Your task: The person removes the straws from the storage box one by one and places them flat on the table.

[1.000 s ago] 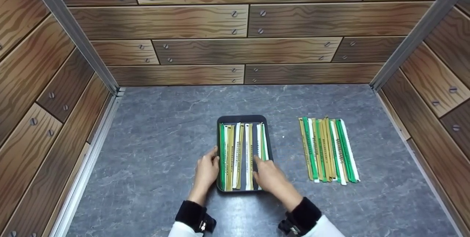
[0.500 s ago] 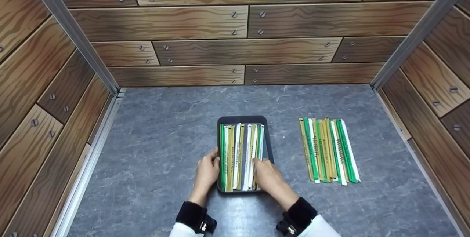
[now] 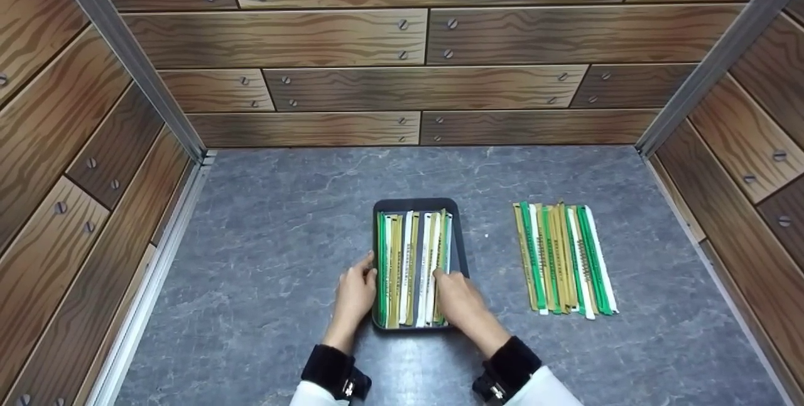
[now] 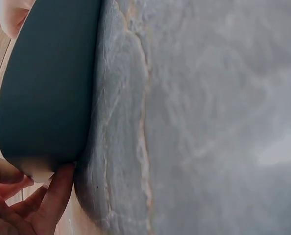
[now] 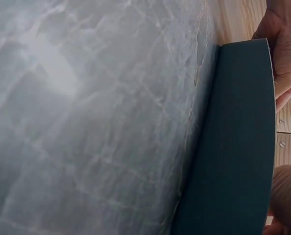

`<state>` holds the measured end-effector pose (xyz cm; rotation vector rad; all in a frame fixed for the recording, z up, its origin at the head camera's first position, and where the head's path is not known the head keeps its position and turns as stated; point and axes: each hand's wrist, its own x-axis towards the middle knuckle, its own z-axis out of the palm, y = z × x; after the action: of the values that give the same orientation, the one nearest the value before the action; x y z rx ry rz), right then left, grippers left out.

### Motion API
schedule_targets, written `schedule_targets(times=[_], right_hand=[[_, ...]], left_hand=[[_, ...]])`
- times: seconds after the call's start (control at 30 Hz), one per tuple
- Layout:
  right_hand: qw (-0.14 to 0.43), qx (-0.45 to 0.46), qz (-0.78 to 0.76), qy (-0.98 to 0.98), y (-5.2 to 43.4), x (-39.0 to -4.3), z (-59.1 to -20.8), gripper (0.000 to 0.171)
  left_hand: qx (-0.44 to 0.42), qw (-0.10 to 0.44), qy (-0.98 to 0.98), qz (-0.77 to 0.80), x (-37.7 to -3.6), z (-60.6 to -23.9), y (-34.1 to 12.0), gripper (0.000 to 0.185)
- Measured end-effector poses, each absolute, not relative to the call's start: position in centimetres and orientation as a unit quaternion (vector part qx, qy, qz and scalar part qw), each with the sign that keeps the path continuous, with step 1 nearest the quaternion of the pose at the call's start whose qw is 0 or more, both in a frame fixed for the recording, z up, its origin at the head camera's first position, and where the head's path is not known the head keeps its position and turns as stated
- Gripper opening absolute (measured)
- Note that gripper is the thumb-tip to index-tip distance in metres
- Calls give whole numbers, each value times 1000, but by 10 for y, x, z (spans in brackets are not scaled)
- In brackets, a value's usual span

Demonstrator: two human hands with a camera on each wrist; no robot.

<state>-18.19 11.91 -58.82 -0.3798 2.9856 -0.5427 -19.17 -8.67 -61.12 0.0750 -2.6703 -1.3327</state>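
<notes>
A black tray [image 3: 462, 249] lies in front of me, lined lengthwise with long, thin wrapped sticks [image 3: 407, 268] in green, white and gold. At the tray's left side, my left hand [image 3: 353, 293] holds the wall; in the left wrist view its fingers [image 4: 57, 200] meet the outer side near the corner. My right hand [image 3: 463, 299] reaches over the right rim and pinches a gold wrapped stick [image 3: 440, 233], which leans slightly across its neighbours. The palm and fingers cover the lower ends of the right-hand sticks. In the right wrist view the tray's outer wall [image 5: 238, 132] fills much of the picture.
A second row of similar wrapped sticks [image 3: 559, 258] lies side by side on the grey marbled table [image 3: 282, 217], to the right of the tray. Wood-patterned walls [image 3: 345, 88] enclose the table at the back and both sides.
The right-hand sticks have shifted left inside the tray, narrowing the dark gap in the middle. The right hand now pinches the gold stick, whose top has tilted right. The left hand stays in place.
</notes>
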Motion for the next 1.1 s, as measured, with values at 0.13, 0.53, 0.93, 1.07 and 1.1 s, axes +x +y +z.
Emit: schedule_targets(times=[0.13, 0.53, 0.93, 1.07, 1.1], right_hand=[[34, -136, -161, 977, 117, -181, -588, 32], [-12, -131, -154, 979, 115, -177, -598, 30], [-45, -98, -199, 974, 115, -175, -600, 21], [-64, -97, -209, 971, 116, -175, -601, 20], [-68, -98, -213, 970, 117, -175, -601, 20]], left_hand=[[26, 71, -893, -443, -192, -611, -88, 37], [27, 55, -891, -450, -191, -610, -88, 38], [28, 57, -890, -452, -192, -609, -88, 38], [29, 58, -891, -449, -192, -609, -88, 38], [30, 57, -892, -448, -192, -608, -88, 38]])
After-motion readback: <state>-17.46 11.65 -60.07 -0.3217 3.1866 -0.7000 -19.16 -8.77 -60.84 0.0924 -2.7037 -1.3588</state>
